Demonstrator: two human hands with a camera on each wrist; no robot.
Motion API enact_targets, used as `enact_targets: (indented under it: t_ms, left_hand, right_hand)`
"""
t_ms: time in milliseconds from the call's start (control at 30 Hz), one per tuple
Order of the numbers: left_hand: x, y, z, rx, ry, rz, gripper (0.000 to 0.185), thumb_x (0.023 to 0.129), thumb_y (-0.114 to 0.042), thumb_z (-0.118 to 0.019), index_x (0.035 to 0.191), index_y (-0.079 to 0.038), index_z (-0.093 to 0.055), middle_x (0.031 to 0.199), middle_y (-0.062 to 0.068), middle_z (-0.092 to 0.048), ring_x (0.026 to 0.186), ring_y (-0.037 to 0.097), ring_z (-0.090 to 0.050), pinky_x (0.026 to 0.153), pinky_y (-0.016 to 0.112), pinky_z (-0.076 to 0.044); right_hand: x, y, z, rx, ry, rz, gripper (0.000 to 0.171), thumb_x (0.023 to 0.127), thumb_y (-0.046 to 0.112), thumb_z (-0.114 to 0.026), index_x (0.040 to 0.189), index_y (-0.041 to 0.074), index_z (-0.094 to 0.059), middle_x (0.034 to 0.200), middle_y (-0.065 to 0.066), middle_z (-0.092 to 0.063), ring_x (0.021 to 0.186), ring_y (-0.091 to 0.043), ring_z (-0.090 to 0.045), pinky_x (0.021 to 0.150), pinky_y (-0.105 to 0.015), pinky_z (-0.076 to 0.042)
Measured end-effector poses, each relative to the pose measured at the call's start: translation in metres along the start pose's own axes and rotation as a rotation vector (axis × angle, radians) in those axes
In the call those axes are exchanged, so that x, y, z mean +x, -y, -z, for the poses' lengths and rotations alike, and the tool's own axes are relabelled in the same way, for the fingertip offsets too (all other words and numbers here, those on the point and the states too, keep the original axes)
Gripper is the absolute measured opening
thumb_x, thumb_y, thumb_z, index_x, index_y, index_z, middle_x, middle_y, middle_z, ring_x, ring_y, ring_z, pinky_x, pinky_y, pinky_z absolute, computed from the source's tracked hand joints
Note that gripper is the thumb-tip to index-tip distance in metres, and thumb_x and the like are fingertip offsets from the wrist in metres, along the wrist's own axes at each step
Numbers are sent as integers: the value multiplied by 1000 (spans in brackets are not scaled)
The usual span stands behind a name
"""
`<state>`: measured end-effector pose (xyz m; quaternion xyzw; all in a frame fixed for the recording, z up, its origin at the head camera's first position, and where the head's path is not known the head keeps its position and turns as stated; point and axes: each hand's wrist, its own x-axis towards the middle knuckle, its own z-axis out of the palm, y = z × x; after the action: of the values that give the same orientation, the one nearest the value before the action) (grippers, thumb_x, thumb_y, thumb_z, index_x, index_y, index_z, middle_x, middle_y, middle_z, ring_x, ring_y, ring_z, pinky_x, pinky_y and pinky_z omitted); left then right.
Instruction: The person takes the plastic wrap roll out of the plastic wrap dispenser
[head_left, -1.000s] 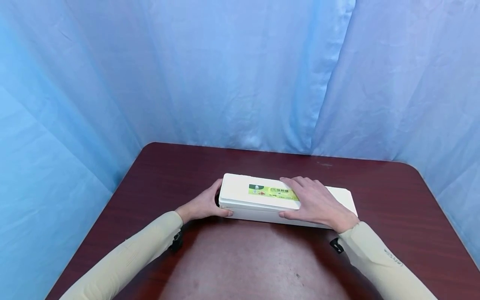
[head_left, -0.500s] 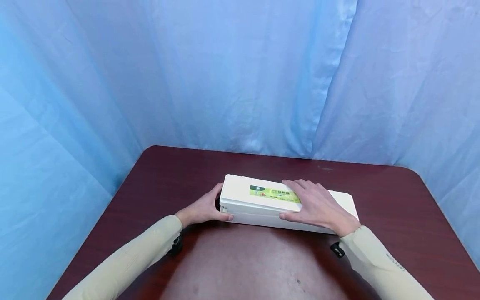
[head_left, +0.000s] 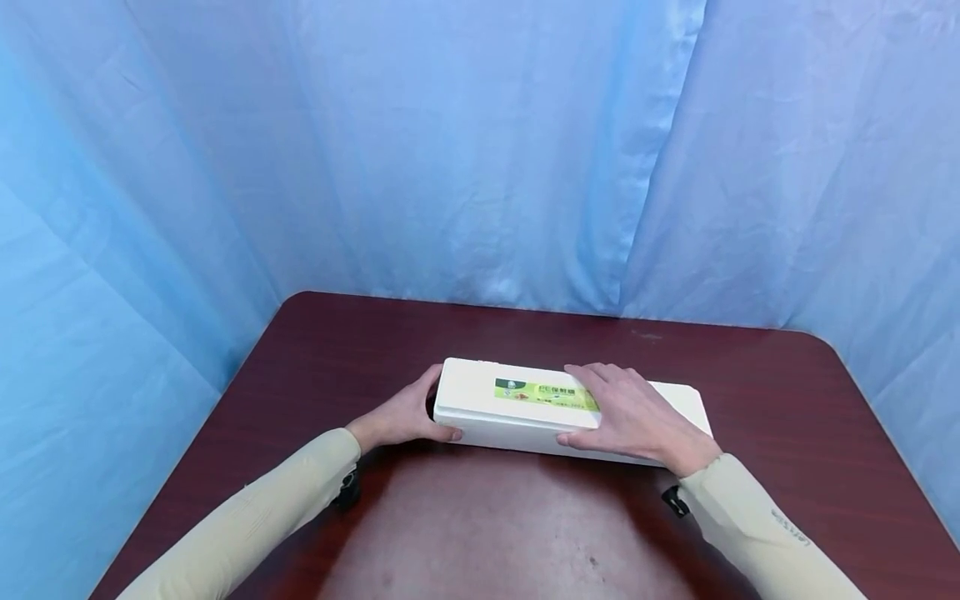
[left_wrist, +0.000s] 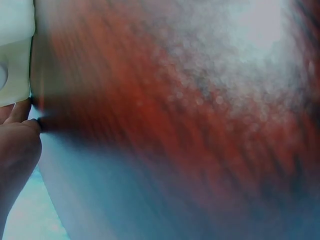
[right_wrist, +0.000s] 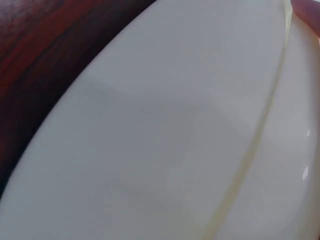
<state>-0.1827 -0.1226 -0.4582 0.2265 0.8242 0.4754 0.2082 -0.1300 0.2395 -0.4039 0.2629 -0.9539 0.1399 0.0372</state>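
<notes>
A long white cling film dispenser with a green and yellow label on its lid lies across the table. My left hand grips its left end, thumb on the front face and fingers reaching behind. Over the lid right of the middle, my right hand holds it, thumb on the front and fingers across the top. The right wrist view shows the white front face close up, with a yellowish seam below the lid. In the left wrist view, fingers touch the dispenser's end.
The dark red-brown table has rounded far corners and a glossy reflection near the front. Light blue curtains hang behind it and along both sides. Black straps show under both beige sleeves.
The lid's left end has come down, and the gap seen there half a second ago has narrowed to a thin line. Both hands keep their places on the dispenser.
</notes>
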Motion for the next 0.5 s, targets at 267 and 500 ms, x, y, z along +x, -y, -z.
enact_targets:
  t_ms: [267,500]
  left_hand:
    - [-1,-1,-1,19,1,6,105,76,-27,-94,157,-14,-28,153,5,-45,137,22,-46,111,46,-40]
    - [-2,-1,-1,-3,1,-14,103,78,-30,-91,158,-15,-28,149,5,-49,128,20,-52,107,45,-42]
  right_hand:
    - [-4,0,0,8,-2,51,95,77,64,-81,146,4,-54,133,-10,-62,118,-29,-59,100,-52,-45]
    - [-2,0,-2,-49,-66,22,96,77,69,-79,144,5,-57,126,-12,-66,109,-28,-62,91,-51,-49]
